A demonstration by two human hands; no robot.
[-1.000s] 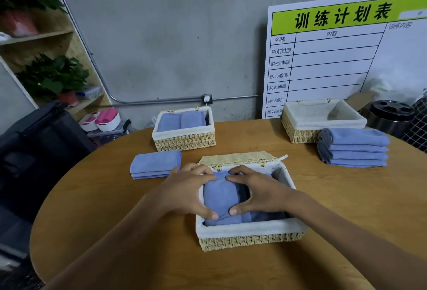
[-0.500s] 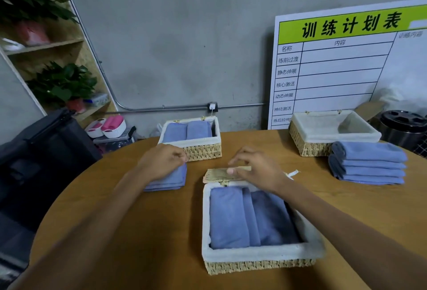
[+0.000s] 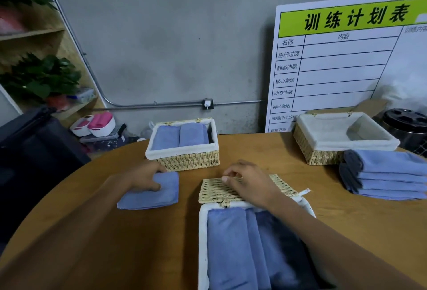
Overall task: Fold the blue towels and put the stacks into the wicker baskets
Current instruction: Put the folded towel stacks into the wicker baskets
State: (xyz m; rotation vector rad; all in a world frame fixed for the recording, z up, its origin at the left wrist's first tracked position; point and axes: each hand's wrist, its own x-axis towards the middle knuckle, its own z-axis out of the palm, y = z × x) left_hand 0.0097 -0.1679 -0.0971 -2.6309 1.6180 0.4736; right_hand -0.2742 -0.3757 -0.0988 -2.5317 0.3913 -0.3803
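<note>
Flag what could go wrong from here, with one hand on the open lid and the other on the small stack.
The right hand grips the near basket's lid; closing it might snag on the towels filling the basket. The left hand holds the small folded stack by one corner, so it may unfold if lifted.

Likely a gym or training studio's back room. At right of frame, a board [image 3: 346,63] headed 训练计划表 (training plan) leans on a bare concrete wall [image 3: 173,35] with exposed conduit [image 3: 161,104]. Plywood shelves [image 3: 32,33] with plants [image 3: 44,77] at upper left. Round wooden table [image 3: 346,215] in the foreground.
</note>
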